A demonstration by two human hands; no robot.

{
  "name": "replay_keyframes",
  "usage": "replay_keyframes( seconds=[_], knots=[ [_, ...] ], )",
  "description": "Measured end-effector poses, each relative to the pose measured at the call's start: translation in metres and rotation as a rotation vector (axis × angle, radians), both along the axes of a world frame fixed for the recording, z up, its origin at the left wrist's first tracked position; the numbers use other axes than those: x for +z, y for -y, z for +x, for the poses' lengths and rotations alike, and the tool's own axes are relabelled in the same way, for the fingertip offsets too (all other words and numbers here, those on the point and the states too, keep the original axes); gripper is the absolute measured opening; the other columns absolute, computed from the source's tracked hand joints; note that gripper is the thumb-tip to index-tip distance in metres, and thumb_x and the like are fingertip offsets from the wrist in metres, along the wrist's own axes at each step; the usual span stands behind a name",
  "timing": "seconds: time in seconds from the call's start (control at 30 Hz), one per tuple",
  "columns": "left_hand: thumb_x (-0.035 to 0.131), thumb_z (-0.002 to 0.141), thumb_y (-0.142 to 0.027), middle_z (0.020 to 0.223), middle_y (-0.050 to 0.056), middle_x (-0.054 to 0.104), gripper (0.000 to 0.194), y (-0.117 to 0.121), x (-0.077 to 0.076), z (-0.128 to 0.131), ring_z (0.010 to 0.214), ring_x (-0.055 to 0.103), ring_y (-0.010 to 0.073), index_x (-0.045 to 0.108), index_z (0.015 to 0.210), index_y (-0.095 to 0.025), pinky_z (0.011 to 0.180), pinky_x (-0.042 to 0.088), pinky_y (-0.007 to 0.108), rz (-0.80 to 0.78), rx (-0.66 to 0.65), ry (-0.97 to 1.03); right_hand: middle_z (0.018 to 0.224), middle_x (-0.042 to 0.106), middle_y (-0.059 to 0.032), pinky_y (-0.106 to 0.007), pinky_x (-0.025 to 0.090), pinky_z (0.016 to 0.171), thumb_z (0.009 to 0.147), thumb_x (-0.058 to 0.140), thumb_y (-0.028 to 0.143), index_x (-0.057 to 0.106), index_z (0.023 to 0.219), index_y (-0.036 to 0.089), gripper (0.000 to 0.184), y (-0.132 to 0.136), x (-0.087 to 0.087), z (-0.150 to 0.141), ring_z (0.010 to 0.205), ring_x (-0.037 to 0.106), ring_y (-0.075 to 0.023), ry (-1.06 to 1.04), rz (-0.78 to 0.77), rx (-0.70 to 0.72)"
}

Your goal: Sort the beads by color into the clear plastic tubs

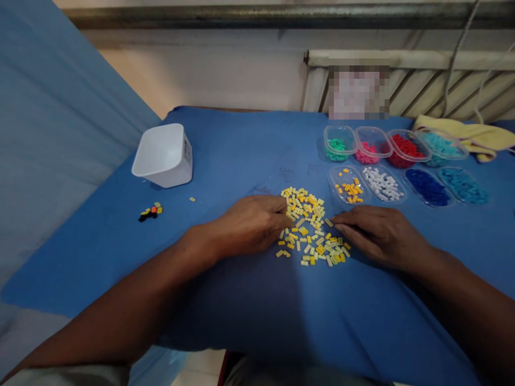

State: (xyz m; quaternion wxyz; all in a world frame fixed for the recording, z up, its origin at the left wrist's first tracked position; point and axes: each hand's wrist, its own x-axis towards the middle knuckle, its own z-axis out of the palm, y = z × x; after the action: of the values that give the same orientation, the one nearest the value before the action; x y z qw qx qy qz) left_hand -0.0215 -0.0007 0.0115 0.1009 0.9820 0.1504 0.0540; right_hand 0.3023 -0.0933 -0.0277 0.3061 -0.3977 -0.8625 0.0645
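A loose heap of small yellow and pale yellow bricks [309, 225] lies on the blue cloth in front of me. My left hand [251, 222] rests palm down at the heap's left edge, fingers curled against the bricks. On the right side of the heap my right hand [376, 233] lies flat, its fingertips touching the bricks. Whether either hand pinches a brick is hidden by the fingers.
Clear tubs of sorted bricks stand at the back right: green [338, 143], pink [370, 146], red [404, 149], teal [442, 145], yellow-orange [349, 186], white [382, 183], dark blue [427, 187], light blue [462, 185]. A white tub [163, 155] lies tipped at left near a few black and orange bricks [151, 212]. A yellow cloth [478, 136] lies far right.
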Motion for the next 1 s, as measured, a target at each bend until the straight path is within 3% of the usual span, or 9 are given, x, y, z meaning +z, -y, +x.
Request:
replay_keyframes(
  seconds=[0.2, 0.37, 0.67, 1.0],
  knots=[
    [0.055, 0.109, -0.017, 0.099, 0.006, 0.066, 0.02, -0.002, 0.004, -0.001, 0.095, 0.065, 0.0207, 0.074, 0.108, -0.018, 0.083, 0.048, 0.032, -0.158, -0.049, 0.067, 0.104, 0.087, -0.0035, -0.032, 0.067, 0.076, 0.109, 0.067, 0.027, 0.08, 0.118, 0.025, 0.016, -0.006, -0.011, 0.005, 0.084, 0.084, -0.0215, -0.083, -0.047, -0.142],
    [0.06, 0.104, -0.009, 0.093, 0.004, 0.063, 0.016, 0.0, 0.008, -0.001, 0.087, 0.062, 0.0177, 0.071, 0.1, -0.02, 0.073, 0.043, 0.03, -0.243, -0.142, 0.067, 0.101, 0.087, -0.0043, -0.031, 0.066, 0.076, 0.109, 0.067, 0.027, 0.08, 0.115, 0.023, 0.015, -0.009, -0.015, 0.0, 0.085, 0.084, -0.0208, -0.072, -0.067, -0.089],
    [0.061, 0.102, -0.009, 0.102, 0.005, 0.07, 0.015, 0.002, 0.013, 0.0, 0.098, 0.068, 0.0204, 0.07, 0.106, -0.02, 0.088, 0.049, 0.03, -0.328, -0.043, 0.034, 0.104, 0.087, -0.005, -0.031, 0.065, 0.077, 0.109, 0.066, 0.029, 0.081, 0.112, 0.023, 0.016, -0.008, -0.017, -0.001, 0.086, 0.083, -0.0203, -0.112, -0.112, -0.126],
    [0.071, 0.1, -0.011, 0.101, 0.001, 0.071, 0.01, 0.005, 0.02, -0.003, 0.097, 0.068, 0.0185, 0.074, 0.102, -0.021, 0.083, 0.046, 0.029, -0.334, -0.03, -0.116, 0.1, 0.087, -0.0033, -0.031, 0.062, 0.073, 0.108, 0.065, 0.03, 0.082, 0.109, 0.024, 0.018, -0.01, -0.02, -0.002, 0.082, 0.082, -0.0202, -0.121, -0.128, -0.17]
  ],
)
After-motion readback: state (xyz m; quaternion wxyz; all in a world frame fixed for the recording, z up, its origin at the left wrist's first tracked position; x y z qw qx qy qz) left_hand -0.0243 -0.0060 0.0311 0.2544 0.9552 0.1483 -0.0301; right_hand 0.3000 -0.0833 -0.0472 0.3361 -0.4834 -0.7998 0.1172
